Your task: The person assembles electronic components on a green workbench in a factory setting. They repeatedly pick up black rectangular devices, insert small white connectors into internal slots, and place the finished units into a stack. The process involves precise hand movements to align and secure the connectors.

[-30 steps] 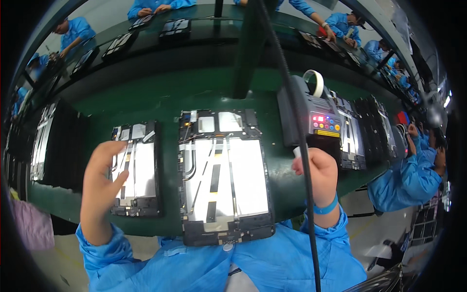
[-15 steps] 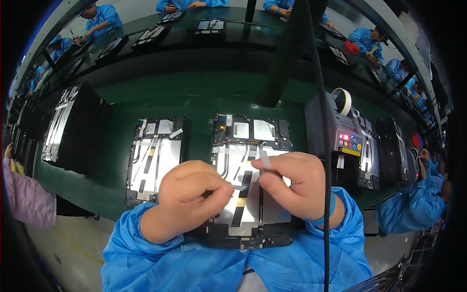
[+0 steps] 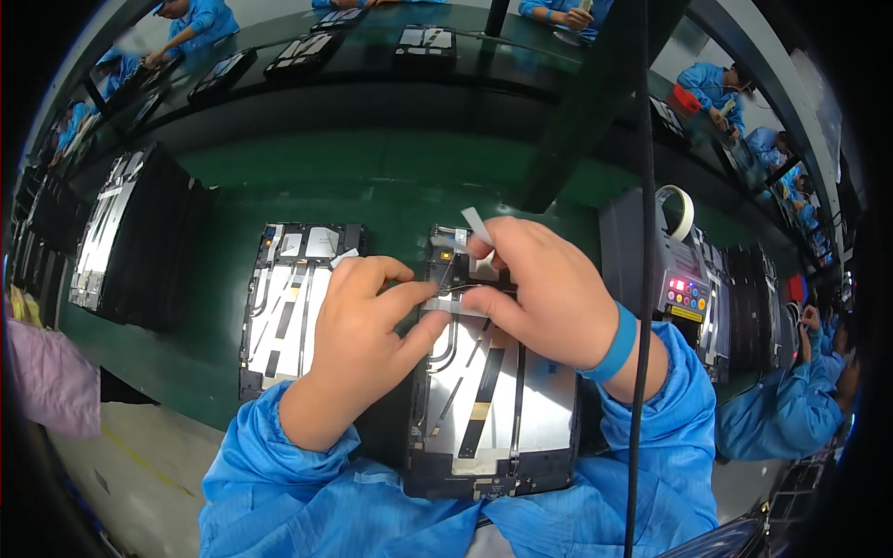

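Note:
In front of me lies an opened flat device (image 3: pixel 544 400), a silver panel in a black frame with dark ribbon cables. My right hand (image 3: pixel 558 298) is over its upper part, a pale strip of tape (image 3: pixel 476 225) sticking up from its bent fingers. Its thumb reaches down to thin wires (image 3: pixel 474 287) running across the device. At the upper left edge my left hand (image 3: pixel 363 349) has thumb and index finger bent close together, near the wires and a pale strip lying beneath them. What those fingertips hold is too small to make out.
A second opened device (image 3: pixel 296 312) lies on the green table (image 3: pixel 391 200) at left. Stacks of devices (image 3: pixel 126 237) stand farther left and right. A grey tape dispenser (image 3: pixel 637 246) with lit buttons is at right. A black cable (image 3: pixel 642 232) hangs before me. Co-workers (image 3: pixel 200 23) sit around.
Both hands have moved up to the device's upper part, the right hand still with its strip of tape. The left hand's loose strip no longer shows between its fingers. The view has shifted slightly.

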Demonstrator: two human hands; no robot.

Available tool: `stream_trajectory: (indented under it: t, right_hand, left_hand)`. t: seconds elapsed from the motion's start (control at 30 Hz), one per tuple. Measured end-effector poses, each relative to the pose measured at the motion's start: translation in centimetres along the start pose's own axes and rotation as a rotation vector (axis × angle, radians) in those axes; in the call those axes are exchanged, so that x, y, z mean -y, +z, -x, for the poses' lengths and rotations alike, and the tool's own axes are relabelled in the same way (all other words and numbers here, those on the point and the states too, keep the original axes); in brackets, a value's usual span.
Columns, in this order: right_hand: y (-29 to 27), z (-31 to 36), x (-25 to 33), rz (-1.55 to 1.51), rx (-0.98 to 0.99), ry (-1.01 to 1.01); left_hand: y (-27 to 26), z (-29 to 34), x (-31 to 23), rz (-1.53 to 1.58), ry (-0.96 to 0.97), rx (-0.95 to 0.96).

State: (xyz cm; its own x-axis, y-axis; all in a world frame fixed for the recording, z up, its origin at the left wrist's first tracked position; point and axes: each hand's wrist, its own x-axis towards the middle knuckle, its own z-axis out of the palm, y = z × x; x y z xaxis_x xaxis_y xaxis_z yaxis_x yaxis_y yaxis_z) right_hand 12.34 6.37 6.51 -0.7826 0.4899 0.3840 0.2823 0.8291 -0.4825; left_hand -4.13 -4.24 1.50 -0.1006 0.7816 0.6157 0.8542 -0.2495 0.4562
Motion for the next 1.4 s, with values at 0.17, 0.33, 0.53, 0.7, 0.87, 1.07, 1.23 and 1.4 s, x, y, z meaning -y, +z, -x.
stream_trajectory:
  t: [0.17, 0.33, 0.53, 0.7, 0.87, 1.07, 1.23, 1.4]
  right_hand:
    - [0.7, -1.4, -1.2, 0.090, 0.189, -0.123]
    - [1.8, -3.0, -2.0, 0.145, 0.079, -0.416]
    - [2.3, -3.8, -3.1, 0.088, 0.231, -0.240]
    - [1.6, -3.5, -2.5, 0.024, 0.340, 0.049]
    - [1.7, -3.2, -2.7, -0.013, 0.266, 0.038]
    - [2.6, -2.9, -2.5, 0.021, 0.173, 0.006]
    - [2.7, -2.5, -2.5, 0.062, 0.135, -0.059]
    - [2.3, -2.2, -2.3, 0.071, 0.143, -0.045]
  left_hand:
    - [0.2, 0.2, 0.3, 0.012, 0.027, 0.009]
    - [0.4, 0.2, 0.7, 0.014, 0.048, 0.019]
    - [0.4, 0.4, 0.7, 0.034, 0.047, 0.018]
    - [0.5, 0.4, 1.1, 0.040, 0.060, -0.048]
    - [0.7, 0.4, 1.2, 0.053, 0.065, -0.066]
    - [0.8, 0.5, 1.2, 0.064, 0.046, -0.062]
    - [0.5, 0.3, 1.1, 0.044, 0.091, -0.051]
    - [0.5, 0.3, 1.2, 0.020, 0.119, -0.042]
